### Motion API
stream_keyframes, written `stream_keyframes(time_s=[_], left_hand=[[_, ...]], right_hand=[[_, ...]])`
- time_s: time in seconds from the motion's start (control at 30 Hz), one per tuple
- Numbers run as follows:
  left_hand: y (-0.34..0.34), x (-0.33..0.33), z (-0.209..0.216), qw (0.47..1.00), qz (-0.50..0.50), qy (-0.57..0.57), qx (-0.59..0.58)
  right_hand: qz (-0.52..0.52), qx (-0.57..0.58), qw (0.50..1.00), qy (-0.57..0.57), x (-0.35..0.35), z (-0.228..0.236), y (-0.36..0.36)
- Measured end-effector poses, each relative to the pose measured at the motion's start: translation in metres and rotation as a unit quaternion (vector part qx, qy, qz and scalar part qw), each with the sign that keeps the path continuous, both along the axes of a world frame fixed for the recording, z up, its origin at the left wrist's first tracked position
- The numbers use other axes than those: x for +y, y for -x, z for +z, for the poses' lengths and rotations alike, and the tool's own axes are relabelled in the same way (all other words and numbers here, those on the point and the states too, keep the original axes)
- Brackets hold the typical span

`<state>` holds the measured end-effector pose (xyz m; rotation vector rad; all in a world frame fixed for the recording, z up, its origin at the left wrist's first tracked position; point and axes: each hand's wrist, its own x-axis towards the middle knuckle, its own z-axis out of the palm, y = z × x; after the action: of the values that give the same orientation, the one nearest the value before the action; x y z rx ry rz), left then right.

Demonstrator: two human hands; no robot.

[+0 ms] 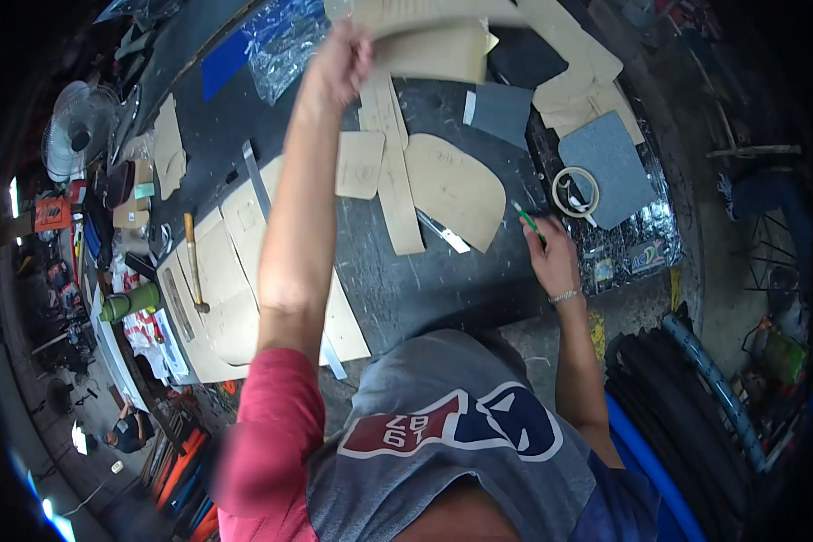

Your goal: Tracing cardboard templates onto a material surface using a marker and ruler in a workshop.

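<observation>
Two things are held: left grip [343,69] has a far brown sheet [434,56], best moved gently; right grip [556,256] has a green pencil [528,225].

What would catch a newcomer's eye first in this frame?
Probably the bare left forearm reaching far across the dark table, its left hand at a motion-blurred brown sheet near the top. Next might be the green pencil in the right hand, by the table's near right side. A wooden-handled hammer lies on brown pieces at the left.
</observation>
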<state>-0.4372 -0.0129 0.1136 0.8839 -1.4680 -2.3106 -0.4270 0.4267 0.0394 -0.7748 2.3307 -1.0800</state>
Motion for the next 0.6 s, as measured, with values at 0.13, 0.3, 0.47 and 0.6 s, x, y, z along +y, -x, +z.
stream_keyframes(time_s=[0.13, 0.3, 0.47, 0.6], left_hand=[[0.036, 0.001, 0.091, 0.980, 0.050, 0.118, 0.153], [0.022, -0.007, 0.074, 0.966, 0.027, 0.251, 0.055], [0.006, -0.026, -0.035, 0.997, 0.065, -0.021, -0.048], [-0.005, -0.017, -0.058, 0.996, 0.073, -0.040, -0.036]], right_hand=[[-0.015, 0.010, 0.999, 0.037, -0.016, -0.004, 0.005], [-0.059, -0.022, 0.995, 0.078, -0.021, -0.012, 0.004], [-0.064, -0.063, 0.992, 0.088, -0.029, -0.013, -0.004], [-0.075, -0.098, 0.984, 0.125, -0.038, -0.025, -0.002]])
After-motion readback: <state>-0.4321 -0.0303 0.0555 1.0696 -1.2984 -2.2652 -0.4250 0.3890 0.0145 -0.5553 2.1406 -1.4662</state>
